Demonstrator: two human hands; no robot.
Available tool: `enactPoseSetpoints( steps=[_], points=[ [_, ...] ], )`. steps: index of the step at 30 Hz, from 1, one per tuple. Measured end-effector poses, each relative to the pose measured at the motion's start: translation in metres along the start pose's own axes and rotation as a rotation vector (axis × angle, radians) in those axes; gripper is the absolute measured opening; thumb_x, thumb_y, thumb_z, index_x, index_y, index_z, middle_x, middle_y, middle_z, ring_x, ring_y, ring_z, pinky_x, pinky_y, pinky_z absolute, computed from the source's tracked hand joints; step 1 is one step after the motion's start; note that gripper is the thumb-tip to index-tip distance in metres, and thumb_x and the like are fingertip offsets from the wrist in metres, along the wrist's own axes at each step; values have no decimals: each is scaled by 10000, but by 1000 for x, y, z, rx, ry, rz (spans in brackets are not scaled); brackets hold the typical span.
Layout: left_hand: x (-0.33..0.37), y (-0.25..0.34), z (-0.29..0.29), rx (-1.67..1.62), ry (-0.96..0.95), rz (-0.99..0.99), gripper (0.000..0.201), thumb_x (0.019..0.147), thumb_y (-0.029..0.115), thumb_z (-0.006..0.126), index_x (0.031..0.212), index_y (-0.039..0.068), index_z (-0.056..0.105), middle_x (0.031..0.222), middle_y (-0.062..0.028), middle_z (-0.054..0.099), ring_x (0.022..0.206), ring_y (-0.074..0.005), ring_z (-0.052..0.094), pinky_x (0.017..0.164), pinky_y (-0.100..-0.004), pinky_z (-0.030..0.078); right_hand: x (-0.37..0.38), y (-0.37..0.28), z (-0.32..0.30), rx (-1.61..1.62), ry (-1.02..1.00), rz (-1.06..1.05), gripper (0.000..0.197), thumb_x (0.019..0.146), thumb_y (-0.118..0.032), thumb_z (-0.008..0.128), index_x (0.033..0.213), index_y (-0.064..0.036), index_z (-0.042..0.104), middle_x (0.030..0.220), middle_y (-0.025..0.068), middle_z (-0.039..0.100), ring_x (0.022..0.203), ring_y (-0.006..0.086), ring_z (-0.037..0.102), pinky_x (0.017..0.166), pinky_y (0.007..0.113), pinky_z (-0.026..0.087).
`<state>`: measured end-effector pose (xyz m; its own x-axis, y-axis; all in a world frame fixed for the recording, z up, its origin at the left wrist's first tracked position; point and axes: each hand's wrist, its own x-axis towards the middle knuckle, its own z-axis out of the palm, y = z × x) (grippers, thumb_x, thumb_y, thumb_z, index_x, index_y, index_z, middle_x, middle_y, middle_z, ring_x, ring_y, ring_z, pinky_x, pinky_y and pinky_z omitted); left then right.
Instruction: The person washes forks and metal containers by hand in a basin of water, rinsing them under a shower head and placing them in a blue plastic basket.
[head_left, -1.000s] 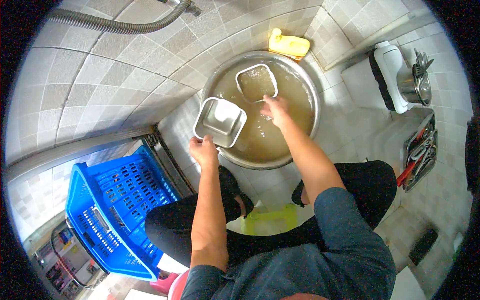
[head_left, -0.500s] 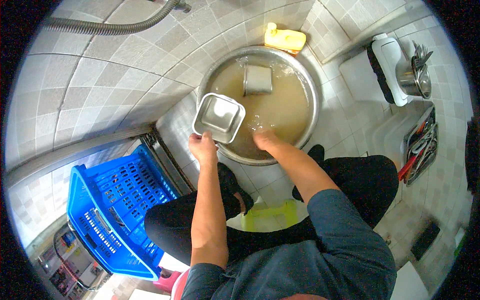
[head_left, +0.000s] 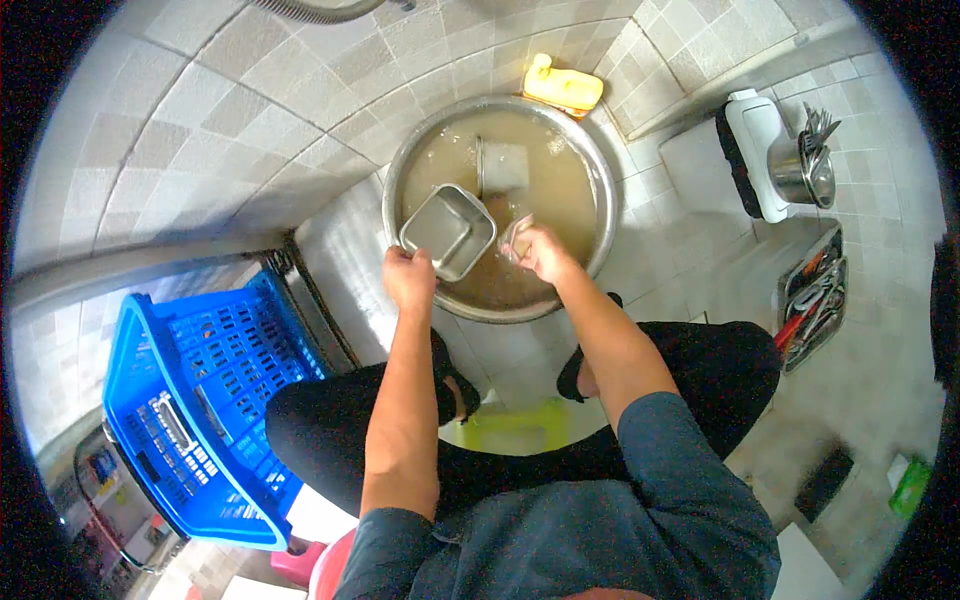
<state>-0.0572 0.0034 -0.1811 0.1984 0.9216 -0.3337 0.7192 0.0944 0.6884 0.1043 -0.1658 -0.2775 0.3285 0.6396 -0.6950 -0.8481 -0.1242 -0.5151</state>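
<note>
Round metal basin (head_left: 607, 205) on the tiled floor (head_left: 655, 245), cloudy brown water (head_left: 565, 190) inside. From my remote seat I see both hands at work over it.

Left hand (head_left: 408, 278): grasping a square metal container (head_left: 449, 233) by its near-left corner, thumb uppermost; I can't see the fingers underneath. Container tilted, open side showing to me, above the basin's near-left part, close to the left edge.

Right hand (head_left: 542, 255): over the water, just beside the container's right corner, fingers curled round a crumpled pale wad (head_left: 516, 240). Blurred on my feed; could be a scrubbing pad or netting, I can't be sure. Whether it touches the container I can't tell.

Second metal container (head_left: 503, 168) lies partly sunk in the water, toward the basin's far edge.

Surroundings: yellow bottle (head_left: 563, 90) just beyond the far edge, a little right. Blue basket (head_left: 235, 395) well apart, off the near-left side. Out to the right, I note a metal pot (head_left: 790, 175) with forks (head_left: 818, 125) standing in it, and nearer me a tray of cutlery (head_left: 815, 305).
</note>
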Motion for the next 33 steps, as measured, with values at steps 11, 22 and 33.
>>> enactPoseSetpoints(
  steps=[11, 22, 33],
  points=[
    [-18, -8, 36, 84, -14, 187, 215, 748, 161, 645, 805, -35, 576, 761, -230, 645, 751, -402, 639, 739, -440, 505, -65, -53, -2, 46, 113, -22, 182, 883, -223, 623, 967, -63, 600, 895, 63, 642, 757, 234, 639, 733, 447, 556],
    [-16, -43, 65, -67, -205, 102, 195, 773, 97, 685, 876, -36, 586, 777, -179, 641, 743, -329, 635, 746, -409, 505, -87, -57, 4, -105, 116, -96, 356, 963, -313, 587, 1221, -69, 585, 1139, 69, 667, 958, 197, 654, 818, 415, 536],
    [-19, -57, 77, -175, -161, 97, 197, 756, 79, 662, 904, -32, 594, 811, -205, 665, 758, -332, 650, 756, -418, 508, -91, 3, 70, -1670, 249, -422, 471, 917, -161, 495, 1345, 18, 411, 873, 270, 671, 785, 462, 647, 742, 542, 499]
  ],
)
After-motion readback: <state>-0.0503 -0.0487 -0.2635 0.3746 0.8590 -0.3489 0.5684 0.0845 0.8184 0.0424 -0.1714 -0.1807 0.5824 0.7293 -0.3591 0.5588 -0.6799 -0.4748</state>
